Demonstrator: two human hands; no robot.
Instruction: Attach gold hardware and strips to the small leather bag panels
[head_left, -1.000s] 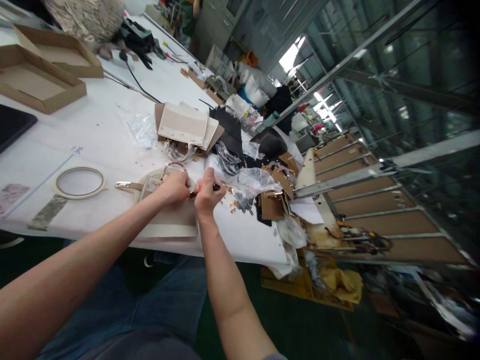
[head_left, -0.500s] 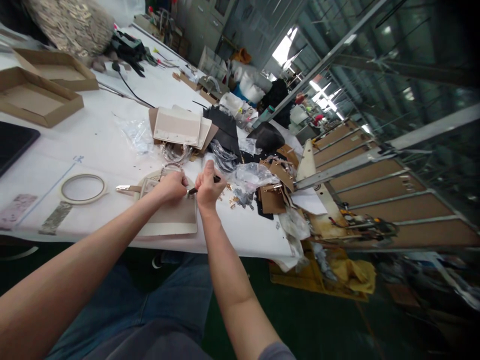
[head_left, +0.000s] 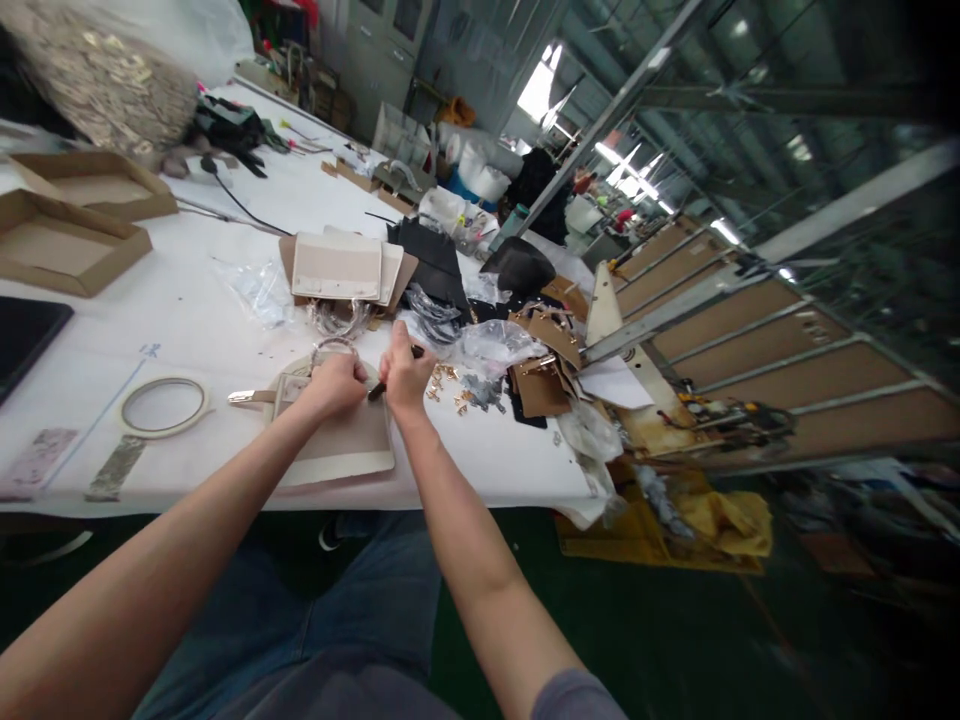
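Note:
A beige, flat bag-like piece (head_left: 349, 450) lies near the table's front edge, with a tan strap (head_left: 253, 397) ending in a shiny metal part on its left. My left hand (head_left: 337, 385) is closed at its upper part; what the fingers pinch is hidden. Wrapped in my right fist (head_left: 406, 368) is a dark, slim hand tool (head_left: 376, 391), its lower end by the piece's right edge, close to my left fingers. Small gold-coloured metal fittings (head_left: 444, 378) lie scattered right of my right hand.
Stacked beige and brown panels (head_left: 337, 268) lie behind my hands. A tape roll (head_left: 165, 405) rests at left, with cardboard boxes (head_left: 75, 245) farther back. Brown pieces (head_left: 541, 388) and clear plastic (head_left: 499, 343) lie at right, near a metal frame (head_left: 660, 318).
The view has shifted slightly, moving the scene a little in the frame. Both hands stay at the beige piece, and the tool in my right hand is angled more steeply downward.

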